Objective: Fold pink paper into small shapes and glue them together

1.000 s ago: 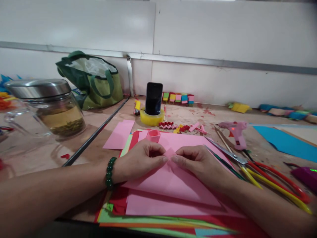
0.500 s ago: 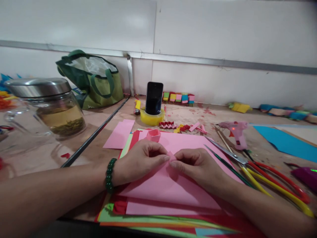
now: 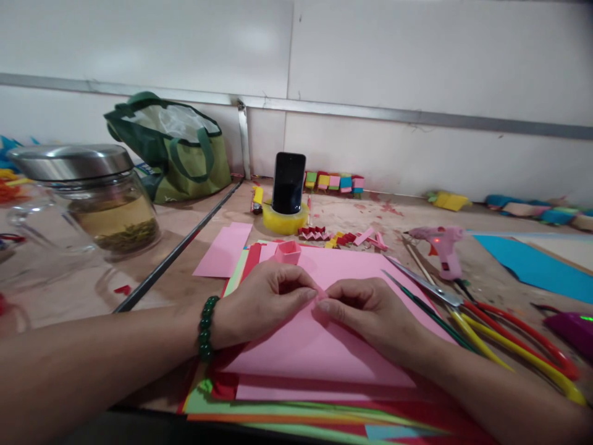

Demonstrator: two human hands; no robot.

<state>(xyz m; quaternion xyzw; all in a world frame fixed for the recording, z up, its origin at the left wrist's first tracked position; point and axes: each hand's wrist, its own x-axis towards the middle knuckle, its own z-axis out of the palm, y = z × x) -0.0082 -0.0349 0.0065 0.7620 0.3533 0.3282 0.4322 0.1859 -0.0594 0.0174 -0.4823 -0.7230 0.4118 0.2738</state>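
Note:
Over a stack of pink paper [image 3: 324, 358], my left hand [image 3: 273, 300] and my right hand [image 3: 365, 309] meet at their fingertips. Both pinch a small pink paper piece [image 3: 320, 296], which the fingers mostly hide. A folded pink paper box [image 3: 288, 252] sits just beyond my left hand, on the stack's far edge. Green-handled tweezers [image 3: 426, 309] and scissors [image 3: 456, 301] with red and yellow handles lie to the right of my right hand, partly over the stack.
A phone [image 3: 288, 185] stands in a yellow tape roll [image 3: 285, 219]. Folded strips [image 3: 343, 238] lie before it. A pink glue gun [image 3: 442, 244] and blue paper [image 3: 532, 262] are at right; a glass teapot [image 3: 115, 216] and green bag [image 3: 194, 154] at left.
The small pink piece between my fingertips has tipped down and shows less. My hands have hardly moved.

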